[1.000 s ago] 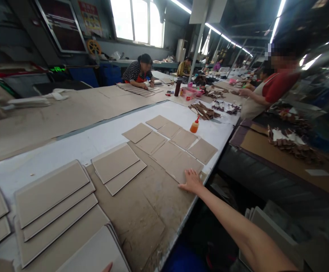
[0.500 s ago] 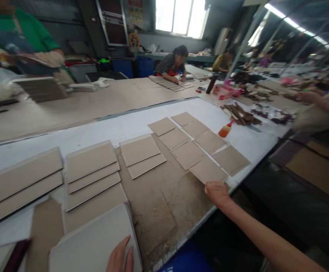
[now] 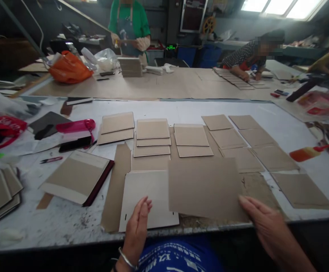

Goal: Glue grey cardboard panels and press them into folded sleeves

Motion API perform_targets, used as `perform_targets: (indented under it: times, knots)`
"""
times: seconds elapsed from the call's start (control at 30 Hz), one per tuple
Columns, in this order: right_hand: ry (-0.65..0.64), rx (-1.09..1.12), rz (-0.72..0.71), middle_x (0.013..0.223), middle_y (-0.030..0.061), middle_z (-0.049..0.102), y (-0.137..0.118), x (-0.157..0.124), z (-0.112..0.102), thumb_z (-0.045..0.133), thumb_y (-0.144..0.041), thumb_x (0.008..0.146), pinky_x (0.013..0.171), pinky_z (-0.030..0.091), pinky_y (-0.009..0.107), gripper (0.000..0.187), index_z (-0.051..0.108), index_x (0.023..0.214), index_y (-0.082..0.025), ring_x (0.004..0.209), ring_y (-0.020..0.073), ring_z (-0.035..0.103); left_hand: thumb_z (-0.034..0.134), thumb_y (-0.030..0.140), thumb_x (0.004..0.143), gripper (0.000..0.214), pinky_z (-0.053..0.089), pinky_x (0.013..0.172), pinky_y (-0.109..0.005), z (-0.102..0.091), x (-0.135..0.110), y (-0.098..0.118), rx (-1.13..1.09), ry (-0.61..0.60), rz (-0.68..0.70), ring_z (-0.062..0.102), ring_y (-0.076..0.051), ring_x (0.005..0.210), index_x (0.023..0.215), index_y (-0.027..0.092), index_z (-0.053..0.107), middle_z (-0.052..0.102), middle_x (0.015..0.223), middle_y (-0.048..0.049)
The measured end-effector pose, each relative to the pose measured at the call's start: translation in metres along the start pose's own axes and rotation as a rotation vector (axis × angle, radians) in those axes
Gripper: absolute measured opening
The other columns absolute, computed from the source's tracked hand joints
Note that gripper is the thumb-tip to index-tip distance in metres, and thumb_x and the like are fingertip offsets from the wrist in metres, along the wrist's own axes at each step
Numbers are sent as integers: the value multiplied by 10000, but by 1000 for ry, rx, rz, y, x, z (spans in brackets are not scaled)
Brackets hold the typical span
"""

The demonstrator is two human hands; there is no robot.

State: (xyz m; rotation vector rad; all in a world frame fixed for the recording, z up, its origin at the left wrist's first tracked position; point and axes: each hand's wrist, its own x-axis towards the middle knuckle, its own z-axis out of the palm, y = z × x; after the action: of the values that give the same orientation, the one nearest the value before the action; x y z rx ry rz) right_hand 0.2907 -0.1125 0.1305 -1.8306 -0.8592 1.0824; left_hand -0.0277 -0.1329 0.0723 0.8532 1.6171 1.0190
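My right hand [image 3: 262, 217] grips a flat brown cardboard sheet [image 3: 204, 189] by its lower right edge, holding it tilted above the table. Bare, with fingers stretched out, my left hand [image 3: 140, 215] is over a pale board [image 3: 153, 185] with small dark slots near its lower edge. Behind the sheet lie several overlapping cardboard panels [image 3: 191, 135], grouped in short columns. To the right, more thin cardboard pieces [image 3: 277, 154] are laid out in two rows, one partly covered by the held sheet.
A glue bottle [image 3: 307, 153] with a red nozzle lies at the right. At left are a cover with a dark red spine [image 3: 76, 177], a pen [image 3: 51, 159], a pink case [image 3: 76, 125] and stacked boards [image 3: 0, 192]. Two co-workers work across the table.
My right hand has lifted the nearest cardboard piece from the left row and brought it left, near my left hand. The view has turned left.
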Motion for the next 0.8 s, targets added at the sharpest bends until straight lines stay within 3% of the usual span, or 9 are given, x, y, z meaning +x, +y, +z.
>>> perform_targets:
  times: [0.1,0.23,0.3,0.43,0.53,0.63,0.8]
  knots:
    - [-288,150,137,778,79,681,1,-15,75,656,-523,594,731,454,384,378,667,775,-191,772,256,602,391,552,774,584,432,918,-391,-26,2,-1,-90,41,-36,593,-222,973,1121,101,522,635,1051,-136]
    - [-453,166,173,707,46,665,16,-23,124,596,-535,654,681,451,334,393,636,770,-162,700,217,597,500,545,705,510,420,909,-381,-55,7,-11,38,119,-32,579,-235,973,996,139,603,654,1002,-95]
    - [-497,61,119,659,24,633,27,-20,136,545,-542,686,639,434,303,389,605,728,-160,660,192,572,538,531,674,503,436,874,-370,-66,12,-21,48,161,-48,584,-234,949,985,142,602,665,964,-86]
    - [-487,-348,-192,554,-23,483,43,-10,152,428,-496,746,536,349,251,347,454,572,-197,575,140,459,573,503,633,472,461,800,-352,-80,27,-40,38,177,-84,609,-223,849,922,132,606,680,861,-83]
    - [-454,-598,-356,538,-37,414,50,-7,158,361,-430,784,526,318,246,308,372,564,-216,553,130,419,584,478,611,418,463,777,-349,-84,38,-47,73,171,-68,611,-211,783,851,137,606,672,788,-69]
    - [-446,-790,-390,563,-30,445,52,-8,159,326,-371,821,543,313,246,269,394,613,-215,556,130,431,594,466,583,390,473,722,-342,-84,46,-45,101,172,-52,602,-198,708,805,145,595,650,713,-49]
    - [-463,-1070,-318,690,17,573,45,-15,163,318,-327,858,578,301,249,243,478,716,-211,657,151,513,600,440,551,336,473,672,-331,-83,53,-41,128,187,-47,583,-185,651,735,159,572,617,654,-28]
